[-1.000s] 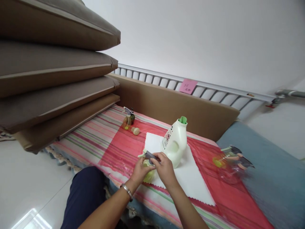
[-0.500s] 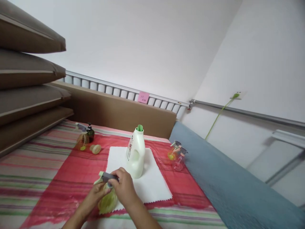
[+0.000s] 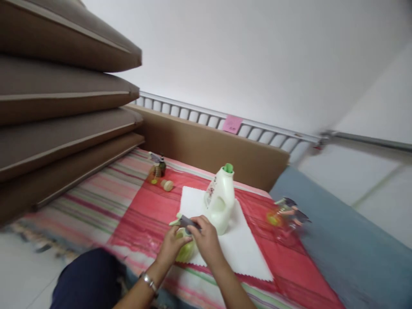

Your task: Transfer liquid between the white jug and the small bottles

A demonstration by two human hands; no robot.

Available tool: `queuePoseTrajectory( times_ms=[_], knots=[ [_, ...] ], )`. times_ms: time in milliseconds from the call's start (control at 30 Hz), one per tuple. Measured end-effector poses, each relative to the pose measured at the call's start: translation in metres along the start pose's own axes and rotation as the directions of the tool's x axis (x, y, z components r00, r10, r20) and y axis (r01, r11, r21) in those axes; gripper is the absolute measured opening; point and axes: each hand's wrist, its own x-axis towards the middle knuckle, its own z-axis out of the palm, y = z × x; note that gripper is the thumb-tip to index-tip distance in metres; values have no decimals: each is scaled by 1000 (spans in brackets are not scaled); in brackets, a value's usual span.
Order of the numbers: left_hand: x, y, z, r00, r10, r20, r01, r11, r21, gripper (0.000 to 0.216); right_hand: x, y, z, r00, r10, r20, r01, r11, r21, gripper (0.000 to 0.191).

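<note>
My left hand (image 3: 170,245) is wrapped round a small yellow-green spray bottle (image 3: 186,252) at the near edge of a white cloth (image 3: 244,249). My right hand (image 3: 207,241) grips the bottle's grey trigger head (image 3: 186,222) from above. A white detergent jug (image 3: 220,201) with a green spout stands upright on the cloth just behind my hands.
Brown cushions (image 3: 61,107) are stacked at the left. An amber spray bottle (image 3: 155,171) and a loose cap (image 3: 167,185) sit on the red striped cover at the back. Clear spray bottles (image 3: 286,212) lie at the right by a blue mattress (image 3: 350,257). My dark-clad knee (image 3: 86,281) is below.
The view has swung back to the left and blurred. Both hands stay closed on the spray bottle in the same place by the jug.
</note>
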Motion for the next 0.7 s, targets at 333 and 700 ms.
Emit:
queuePoseTrajectory(
  times_ms=[333, 700],
  knots=[
    [7, -2, -7, 997, 52, 59, -53, 998, 19, 37, 4, 4, -2, 997, -2, 73, 4, 1000, -26, 12],
    [-7, -51, -29, 978, 190, 87, -208, 835, 509, 45, 10, 8, -83, 998, 53, -30, -58, 977, -205, 6]
  ],
)
